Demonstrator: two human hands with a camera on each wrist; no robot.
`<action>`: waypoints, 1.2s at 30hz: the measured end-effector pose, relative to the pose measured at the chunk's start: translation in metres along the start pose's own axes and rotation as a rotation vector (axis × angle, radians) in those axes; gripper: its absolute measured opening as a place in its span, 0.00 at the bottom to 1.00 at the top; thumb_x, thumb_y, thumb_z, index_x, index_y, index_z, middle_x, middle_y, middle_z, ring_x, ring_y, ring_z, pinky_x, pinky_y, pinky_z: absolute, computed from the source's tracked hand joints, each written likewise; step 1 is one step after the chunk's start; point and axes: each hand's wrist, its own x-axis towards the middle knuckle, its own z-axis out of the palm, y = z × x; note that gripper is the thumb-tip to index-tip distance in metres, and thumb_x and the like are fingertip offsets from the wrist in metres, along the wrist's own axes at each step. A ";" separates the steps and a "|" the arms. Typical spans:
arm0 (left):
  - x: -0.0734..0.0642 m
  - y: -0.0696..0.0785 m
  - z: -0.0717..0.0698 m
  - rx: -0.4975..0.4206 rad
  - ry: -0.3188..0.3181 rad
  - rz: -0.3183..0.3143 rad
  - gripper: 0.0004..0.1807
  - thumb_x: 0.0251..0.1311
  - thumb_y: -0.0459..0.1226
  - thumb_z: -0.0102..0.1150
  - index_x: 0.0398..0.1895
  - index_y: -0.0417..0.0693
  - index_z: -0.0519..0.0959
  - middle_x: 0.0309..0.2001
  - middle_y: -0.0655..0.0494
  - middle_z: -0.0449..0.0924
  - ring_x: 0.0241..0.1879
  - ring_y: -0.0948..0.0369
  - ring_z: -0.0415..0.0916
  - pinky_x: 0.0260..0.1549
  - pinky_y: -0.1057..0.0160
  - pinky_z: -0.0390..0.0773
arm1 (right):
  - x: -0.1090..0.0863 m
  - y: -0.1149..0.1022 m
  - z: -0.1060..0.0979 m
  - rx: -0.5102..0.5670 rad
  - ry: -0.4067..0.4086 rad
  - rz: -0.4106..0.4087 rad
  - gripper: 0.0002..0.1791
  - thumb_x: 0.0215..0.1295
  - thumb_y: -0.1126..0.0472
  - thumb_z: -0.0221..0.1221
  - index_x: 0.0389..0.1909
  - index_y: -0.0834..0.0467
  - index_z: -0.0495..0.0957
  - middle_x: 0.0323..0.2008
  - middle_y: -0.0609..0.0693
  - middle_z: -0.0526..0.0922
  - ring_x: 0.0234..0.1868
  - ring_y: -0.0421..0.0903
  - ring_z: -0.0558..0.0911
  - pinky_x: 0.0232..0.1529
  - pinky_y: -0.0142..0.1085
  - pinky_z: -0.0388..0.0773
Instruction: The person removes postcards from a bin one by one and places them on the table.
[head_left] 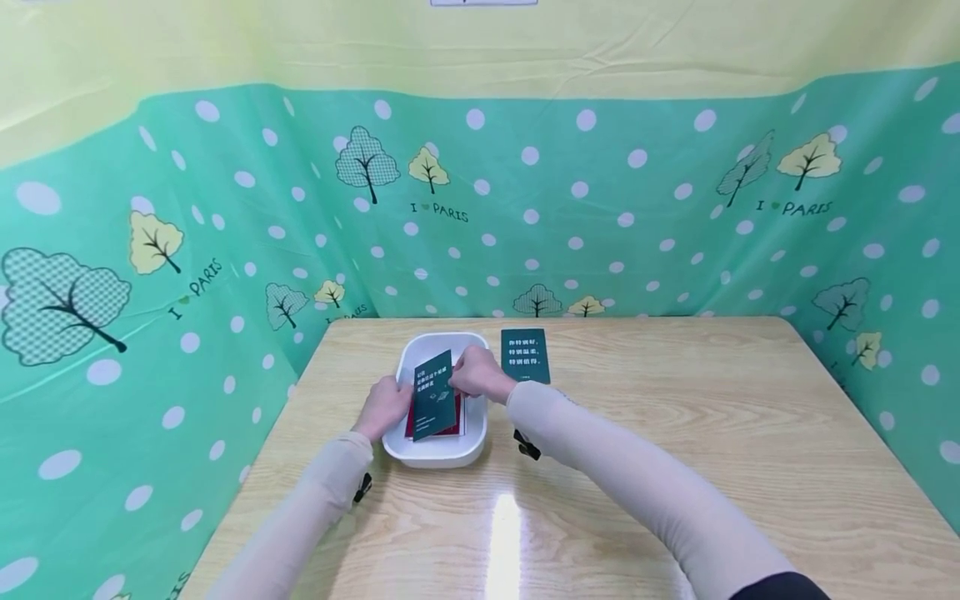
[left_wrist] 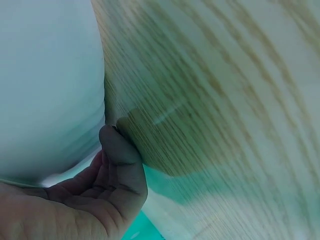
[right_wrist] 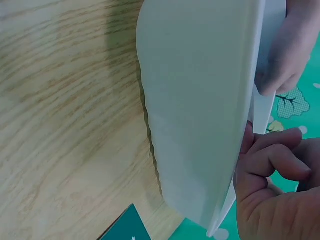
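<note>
A white plastic basin [head_left: 444,453] sits on the table, left of its middle. Inside it a dark green card [head_left: 431,398] with white print leans over a red item [head_left: 447,427] and some white edges. My right hand [head_left: 480,372] reaches over the basin's right rim and pinches the green card at its right edge. At the left rim my left hand [head_left: 384,406] grips the basin, its fingers [left_wrist: 120,165] curled against the outer wall in the left wrist view. The right wrist view shows the basin's side wall [right_wrist: 195,100], which hides the card there.
Another dark green card [head_left: 525,354] with white print lies flat on the table just right of the basin. The wood-grain table [head_left: 675,417] extends to the right. A green and yellow printed curtain [head_left: 525,208] hangs behind and along both sides.
</note>
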 end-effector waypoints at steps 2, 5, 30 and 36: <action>0.000 0.000 0.000 0.008 0.004 0.001 0.23 0.79 0.40 0.42 0.55 0.26 0.74 0.46 0.35 0.83 0.39 0.49 0.82 0.42 0.52 0.88 | -0.001 0.000 -0.003 0.002 0.000 0.000 0.07 0.69 0.70 0.64 0.30 0.67 0.87 0.32 0.63 0.89 0.20 0.42 0.77 0.20 0.28 0.71; 0.000 0.000 0.000 0.022 0.017 0.000 0.22 0.78 0.41 0.43 0.52 0.27 0.76 0.43 0.36 0.83 0.38 0.49 0.81 0.41 0.52 0.88 | -0.003 0.001 -0.008 0.000 0.002 0.004 0.06 0.69 0.70 0.65 0.32 0.65 0.87 0.34 0.62 0.89 0.21 0.42 0.77 0.21 0.29 0.72; -0.001 -0.001 -0.004 -0.008 -0.010 -0.020 0.31 0.82 0.49 0.33 0.60 0.28 0.75 0.43 0.38 0.82 0.40 0.50 0.83 0.40 0.55 0.89 | -0.005 0.010 -0.031 0.023 0.062 0.029 0.06 0.71 0.66 0.65 0.34 0.60 0.89 0.31 0.50 0.88 0.22 0.41 0.70 0.20 0.30 0.64; 0.001 -0.002 -0.004 -0.004 0.003 -0.001 0.30 0.82 0.49 0.33 0.54 0.30 0.77 0.39 0.40 0.81 0.36 0.52 0.82 0.34 0.58 0.88 | -0.008 0.009 -0.039 0.027 0.075 0.028 0.06 0.72 0.65 0.64 0.40 0.60 0.90 0.36 0.50 0.89 0.23 0.43 0.70 0.21 0.33 0.67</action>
